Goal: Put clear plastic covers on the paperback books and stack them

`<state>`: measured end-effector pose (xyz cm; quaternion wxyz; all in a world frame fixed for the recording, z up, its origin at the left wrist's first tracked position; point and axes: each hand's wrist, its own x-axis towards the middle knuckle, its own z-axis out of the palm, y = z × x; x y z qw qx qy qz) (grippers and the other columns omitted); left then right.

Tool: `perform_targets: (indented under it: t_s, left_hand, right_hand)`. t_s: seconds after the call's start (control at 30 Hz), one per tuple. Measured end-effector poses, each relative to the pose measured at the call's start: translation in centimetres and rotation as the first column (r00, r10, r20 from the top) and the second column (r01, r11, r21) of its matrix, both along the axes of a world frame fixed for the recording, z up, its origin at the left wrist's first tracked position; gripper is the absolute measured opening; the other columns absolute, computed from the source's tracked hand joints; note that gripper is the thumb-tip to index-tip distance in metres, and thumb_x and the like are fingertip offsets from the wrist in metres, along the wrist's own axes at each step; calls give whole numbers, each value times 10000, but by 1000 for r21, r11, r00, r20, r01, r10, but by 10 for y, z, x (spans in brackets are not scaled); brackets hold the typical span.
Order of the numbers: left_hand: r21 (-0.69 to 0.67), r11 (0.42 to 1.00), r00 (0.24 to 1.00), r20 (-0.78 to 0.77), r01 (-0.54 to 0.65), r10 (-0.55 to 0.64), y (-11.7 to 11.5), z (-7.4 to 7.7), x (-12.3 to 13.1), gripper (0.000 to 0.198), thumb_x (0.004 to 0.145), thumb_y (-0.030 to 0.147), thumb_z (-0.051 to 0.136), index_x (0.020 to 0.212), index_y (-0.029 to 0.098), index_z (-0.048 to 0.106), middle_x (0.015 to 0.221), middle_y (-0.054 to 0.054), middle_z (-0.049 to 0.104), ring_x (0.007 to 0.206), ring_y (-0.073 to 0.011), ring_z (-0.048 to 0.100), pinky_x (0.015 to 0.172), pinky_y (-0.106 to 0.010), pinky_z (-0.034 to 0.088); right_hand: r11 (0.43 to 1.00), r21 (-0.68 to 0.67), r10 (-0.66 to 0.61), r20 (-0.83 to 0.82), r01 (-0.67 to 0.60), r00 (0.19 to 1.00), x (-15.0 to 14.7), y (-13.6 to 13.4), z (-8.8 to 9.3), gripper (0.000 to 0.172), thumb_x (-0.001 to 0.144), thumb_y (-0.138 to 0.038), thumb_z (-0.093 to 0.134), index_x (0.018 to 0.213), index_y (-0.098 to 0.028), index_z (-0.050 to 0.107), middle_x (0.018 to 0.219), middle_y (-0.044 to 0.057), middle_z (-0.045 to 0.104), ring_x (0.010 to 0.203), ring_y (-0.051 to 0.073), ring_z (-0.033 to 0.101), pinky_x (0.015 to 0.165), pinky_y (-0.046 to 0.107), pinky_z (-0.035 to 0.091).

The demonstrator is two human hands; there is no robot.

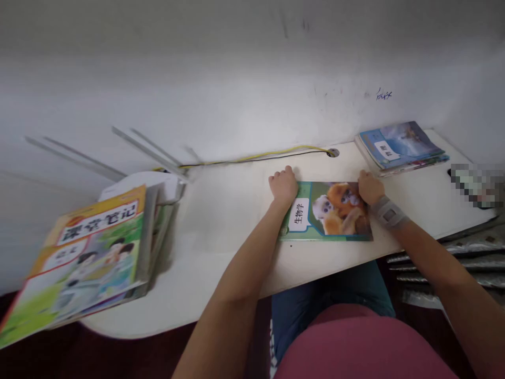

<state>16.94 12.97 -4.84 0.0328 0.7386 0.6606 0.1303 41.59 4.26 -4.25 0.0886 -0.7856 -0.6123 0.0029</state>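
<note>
A green biology textbook [303, 235] lies flat on the white desk in front of me, its cover showing golden monkeys. My left hand [284, 184] is closed at the book's upper left corner, fingers curled. At the upper right corner my right hand [370, 188] is closed too, with a grey band around the wrist. Both thumbs and the grip under the cover are partly hidden.
On the left stands a tall stack of books [98, 252] beside a white device with rods [169, 188]. A smaller pile of blue-covered books [404, 145] sits at the back right, near a phone-like object [473, 184]. Yellow and black cables [260, 155] run along the wall to a desk hole.
</note>
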Motion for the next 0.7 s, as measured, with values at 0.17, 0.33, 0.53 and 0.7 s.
perform_targets:
  t_s: [0.17, 0.33, 0.53, 0.7]
  left_hand:
    - [26, 971, 970, -56, -237, 238, -1, -5, -26, 309, 915, 212, 283, 1111, 116, 502, 991, -186, 677, 1000, -290, 609, 848, -400, 366]
    - [42, 946, 946, 61, -320, 318, -7, -2, -31, 346, 920, 213, 270, 1163, 101, 490, 965, -181, 680, 947, -303, 627, 828, -419, 392]
    - [248, 966, 997, 8, -77, 77, -40, 10, -3, 419, 918, 177, 257, 1270, 117, 477, 1331, -172, 508, 1215, -283, 462, 994, -429, 329]
    - [27, 981, 979, -79, 193, -190, -73, -1, 34, 562, 947, 407, 193, 1372, 116, 416, 1471, -170, 350, 1368, -366, 249, 1080, -559, 183]
  right_hand:
    - [1000, -24, 18, 27, -18, 999, -33, 52, 3, 290, 921, -133, 322, 1145, -105, 503, 1035, 191, 596, 888, 215, 611, 710, 298, 443]
    - [1000, -4, 18, 51, -17, 999, -45, 71, 5, 315, 911, -110, 316, 1150, -106, 521, 1016, 193, 599, 903, 216, 594, 718, 301, 446]
    - [998, 63, -7, 59, 3, 998, -49, 62, 0, 369, 903, -82, 250, 1138, -89, 534, 1098, 223, 587, 1015, 258, 564, 754, 324, 445]
    - [997, 74, -11, 28, 9, 1000, -43, 61, -3, 363, 884, -60, 269, 1133, -74, 533, 1112, 226, 596, 1030, 267, 572, 789, 336, 436]
